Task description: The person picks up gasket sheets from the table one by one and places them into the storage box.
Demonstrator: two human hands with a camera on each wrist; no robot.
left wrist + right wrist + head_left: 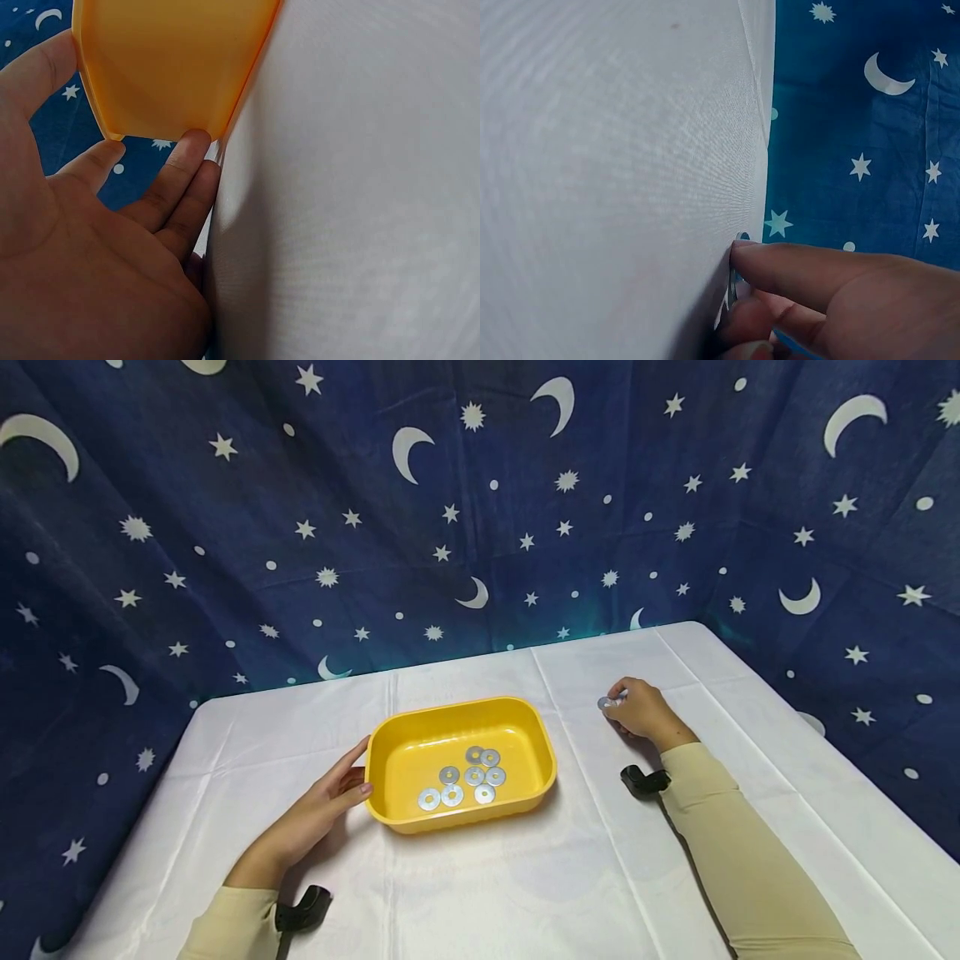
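Observation:
In the head view a yellow plastic tray (465, 817) stands on the white cloth, with several flat metal washers (482, 798) lying in it. My left hand (318, 810) is at the tray's left end, its fingers extended and touching the rim and outer wall. The left wrist view shows fingertips (193, 144) against the tray's end wall (169, 90). To the right of the tray, my right hand (641, 710) pinches a washer (603, 704) low over the cloth. In the right wrist view that washer (732, 283) appears edge-on, partly hidden by the fingers.
The white cloth (510, 893) covers the table, its far edge meeting a dark blue curtain (420, 593) patterned with moons and stars. Black wrist devices (303, 910) are worn below both hands.

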